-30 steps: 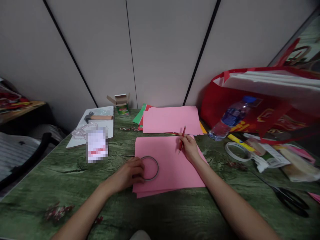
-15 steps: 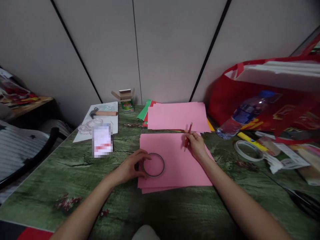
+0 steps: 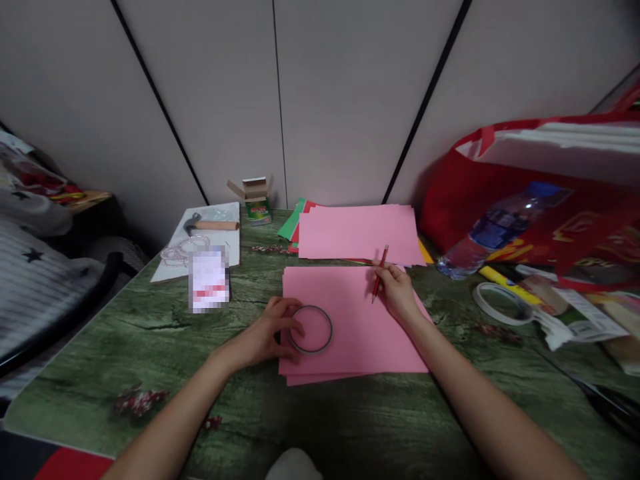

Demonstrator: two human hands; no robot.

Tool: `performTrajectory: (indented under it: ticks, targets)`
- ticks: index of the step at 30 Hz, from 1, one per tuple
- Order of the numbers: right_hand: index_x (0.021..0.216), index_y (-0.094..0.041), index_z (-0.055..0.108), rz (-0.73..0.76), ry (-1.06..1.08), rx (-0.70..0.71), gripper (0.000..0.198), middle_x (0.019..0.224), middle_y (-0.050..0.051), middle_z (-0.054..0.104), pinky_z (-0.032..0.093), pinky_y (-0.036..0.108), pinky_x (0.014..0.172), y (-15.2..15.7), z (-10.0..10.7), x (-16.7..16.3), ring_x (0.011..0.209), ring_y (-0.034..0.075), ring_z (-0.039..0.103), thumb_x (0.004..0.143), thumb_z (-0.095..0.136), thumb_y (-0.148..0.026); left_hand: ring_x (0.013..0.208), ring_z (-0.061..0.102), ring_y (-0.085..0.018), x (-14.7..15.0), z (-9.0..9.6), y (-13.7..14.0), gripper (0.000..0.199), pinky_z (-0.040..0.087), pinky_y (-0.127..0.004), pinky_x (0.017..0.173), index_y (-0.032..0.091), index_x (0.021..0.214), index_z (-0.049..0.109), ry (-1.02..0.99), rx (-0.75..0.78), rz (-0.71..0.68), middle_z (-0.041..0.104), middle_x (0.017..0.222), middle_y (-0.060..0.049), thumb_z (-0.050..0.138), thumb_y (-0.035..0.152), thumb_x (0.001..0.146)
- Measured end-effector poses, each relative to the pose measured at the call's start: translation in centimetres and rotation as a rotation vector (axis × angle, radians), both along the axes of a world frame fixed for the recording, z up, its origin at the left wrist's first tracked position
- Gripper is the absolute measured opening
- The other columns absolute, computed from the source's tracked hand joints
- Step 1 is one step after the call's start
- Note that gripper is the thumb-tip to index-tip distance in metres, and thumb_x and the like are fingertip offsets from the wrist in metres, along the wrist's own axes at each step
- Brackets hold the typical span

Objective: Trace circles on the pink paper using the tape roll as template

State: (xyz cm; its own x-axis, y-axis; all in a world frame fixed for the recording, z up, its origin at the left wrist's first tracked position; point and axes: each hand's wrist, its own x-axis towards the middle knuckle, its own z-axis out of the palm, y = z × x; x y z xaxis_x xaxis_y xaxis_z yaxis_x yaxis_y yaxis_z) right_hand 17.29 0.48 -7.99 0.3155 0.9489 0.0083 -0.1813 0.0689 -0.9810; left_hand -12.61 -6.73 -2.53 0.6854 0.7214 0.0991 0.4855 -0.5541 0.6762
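Note:
A thin grey ring [image 3: 331,331] lies flat on the left part of a stack of pink paper sheets [image 3: 355,340]. At its left edge is my left hand [image 3: 267,333], with fingers curved and spread; some fingertips reach over the rim, and whether they press on it I cannot tell. A red pencil [image 3: 381,270] is pinched in my right hand [image 3: 397,290], its point down and just above or on the pink paper; contact is unclear. The right hand rests near the sheets' upper right.
Behind lies more pink paper [image 3: 357,230] over coloured sheets. To the left are a hammer [image 3: 215,225], a blurred-out phone-like thing [image 3: 209,280] and a small box [image 3: 257,208]. On the right are a bottle [image 3: 495,230], tape roll [image 3: 483,303], black-handled scissors [image 3: 607,403] and red bag [image 3: 450,193].
The whole view has shifted slightly. My left fingers have moved a little further over the ring's left edge. The ring and the right hand with the pencil look nearly unchanged.

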Motion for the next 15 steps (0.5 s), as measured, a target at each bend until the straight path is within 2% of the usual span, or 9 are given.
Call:
performTrajectory:
  ticks: [2,6,15]
  targets:
    - [0.086,-0.015,0.061,-0.001,0.002,-0.002,0.028,0.054,-0.007,0.05,0.03,0.018,0.038,-0.03,0.02,-0.03,0.041,0.005,0.038,0.065,0.064,-0.033,0.117,0.038,-0.025,0.09,0.22,0.01,0.023,0.035,-0.042,0.099,0.022,0.079,0.066,0.02,0.004,0.006,0.045,0.126,-0.004,0.081,0.027,0.062]
    - [0.086,-0.015,0.061,-0.002,0.0,-0.003,0.028,0.055,-0.007,0.05,0.03,0.018,0.038,-0.06,0.04,-0.03,0.041,0.005,0.038,0.065,0.064,-0.033,0.115,0.038,-0.025,0.26,0.67,-0.1,0.02,0.036,-0.041,0.097,0.018,0.068,0.063,0.028,0.0,0.021,0.046,0.123,-0.005,0.081,0.025,0.062]
    - [0.086,-0.015,0.06,0.002,-0.005,0.002,0.028,0.055,-0.007,0.05,0.031,0.019,0.038,-0.04,0.08,0.0,0.04,0.005,0.037,0.065,0.063,-0.034,0.113,0.04,-0.025,0.26,0.85,-0.26,0.025,0.038,-0.041,0.095,0.016,0.064,0.057,0.022,-0.008,0.03,0.047,0.121,-0.005,0.081,0.025,0.062]
